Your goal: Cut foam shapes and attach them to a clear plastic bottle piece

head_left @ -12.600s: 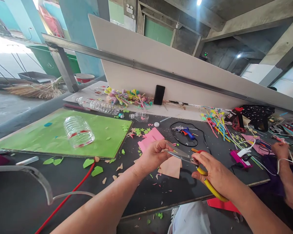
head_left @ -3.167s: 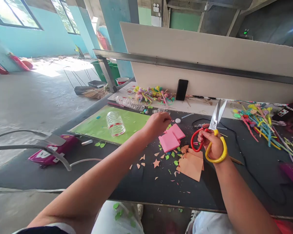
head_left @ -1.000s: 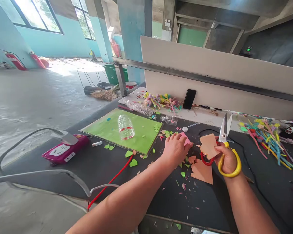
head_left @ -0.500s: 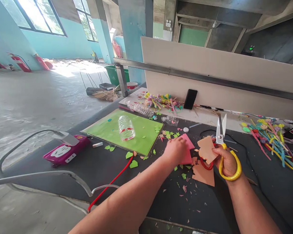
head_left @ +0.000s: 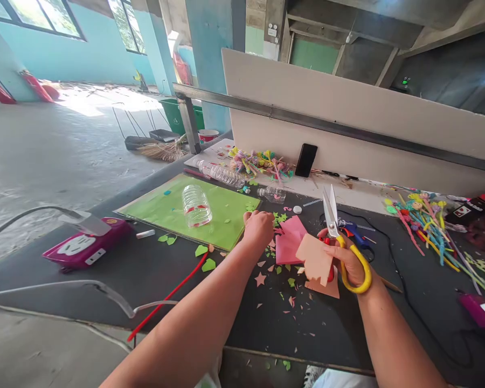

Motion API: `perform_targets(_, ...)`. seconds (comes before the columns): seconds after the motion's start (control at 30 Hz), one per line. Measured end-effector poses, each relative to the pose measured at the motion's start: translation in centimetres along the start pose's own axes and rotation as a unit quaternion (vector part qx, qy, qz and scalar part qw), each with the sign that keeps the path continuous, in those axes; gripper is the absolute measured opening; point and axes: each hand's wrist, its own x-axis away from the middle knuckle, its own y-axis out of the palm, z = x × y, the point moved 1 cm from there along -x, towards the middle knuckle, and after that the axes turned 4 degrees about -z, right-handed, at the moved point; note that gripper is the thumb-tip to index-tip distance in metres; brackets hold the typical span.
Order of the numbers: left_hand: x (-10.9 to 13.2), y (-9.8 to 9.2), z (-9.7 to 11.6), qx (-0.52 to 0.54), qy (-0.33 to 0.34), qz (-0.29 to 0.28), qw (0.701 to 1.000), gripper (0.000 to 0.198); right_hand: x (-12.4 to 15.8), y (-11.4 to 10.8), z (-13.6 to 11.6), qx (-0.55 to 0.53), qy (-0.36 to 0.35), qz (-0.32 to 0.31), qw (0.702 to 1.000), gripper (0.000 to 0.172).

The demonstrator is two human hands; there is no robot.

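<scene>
My right hand (head_left: 350,261) holds a pair of scissors (head_left: 330,213), blades up and slightly apart, with a yellow handle loop round the hand. A cut piece of peach paper (head_left: 315,256) is pinched in the same hand; a red loop shows behind it. My left hand (head_left: 258,230) is down at the right edge of the green sheet (head_left: 161,213), fingers curled, beside small green paper stars (head_left: 281,218). Whatever its fingertips hold is hidden. Pink paper (head_left: 290,242) lies between the hands. A peach star (head_left: 260,279) rests on the dark table below the left hand.
A cut clear bottle (head_left: 196,206) stands on the green sheet. Other plastic bottles (head_left: 222,175), a black phone (head_left: 306,160) and pipe-cleaner flowers (head_left: 428,215) lie toward the back. A purple power strip (head_left: 87,245) is at left; a blue glue gun (head_left: 359,237) lies behind the right hand.
My left hand has left the pink paper and moved left to the green sheet's edge. The peach star now shows on the table. The view has shifted right; scissors and peach paper stay in my right hand.
</scene>
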Motion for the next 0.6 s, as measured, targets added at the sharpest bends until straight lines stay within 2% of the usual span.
perform_targets(0.13,-1.0,-1.6,-1.1,-0.019,-0.046,0.043,0.998,0.034,0.1,0.2,-0.1,-0.018,0.022,-0.012,1.000,0.035)
perform_targets(0.27,-1.1,-2.6,-1.7,-0.033,-0.064,0.052,0.996,0.033,0.1,0.3,-0.2,-0.041,0.035,-0.003,0.999,0.033)
perform_targets(0.37,-0.8,-2.3,-1.2,-0.030,-0.051,0.058,0.997,0.033,-0.1,0.6,-0.3,-0.051,0.043,-0.005,0.998,0.032)
perform_targets(0.53,0.0,-1.2,0.2,-0.020,-0.015,0.131,0.991,0.035,-0.4,1.2,-0.4,-0.025,0.028,-0.024,0.999,0.037)
perform_targets(0.6,0.1,-0.8,0.6,-0.009,0.005,0.142,0.990,0.036,-0.3,1.3,-0.4,-0.029,0.018,-0.043,0.998,0.043)
